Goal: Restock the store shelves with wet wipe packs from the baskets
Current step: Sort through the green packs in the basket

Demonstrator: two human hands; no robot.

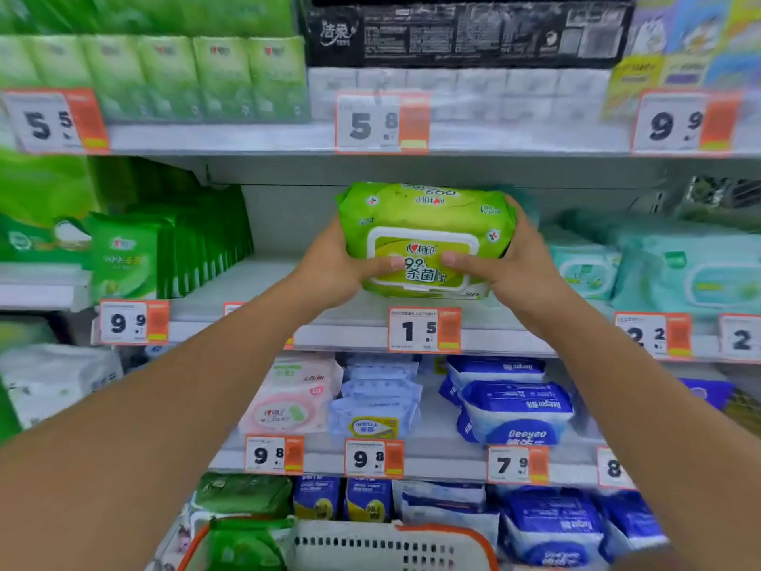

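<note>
Both hands grasp my green wet wipe pack: left hand and right hand clasp its ends, thumbs on its lid. I see it tilted directly above the "1 5" price tag; basket sits well below that tag.

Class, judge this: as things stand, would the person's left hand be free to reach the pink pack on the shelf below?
Probably not yet: the left hand grips the green wipe pack together with the right hand. The pink pack itself lies unobstructed.

White shelf — green packs, teal packs
</note>
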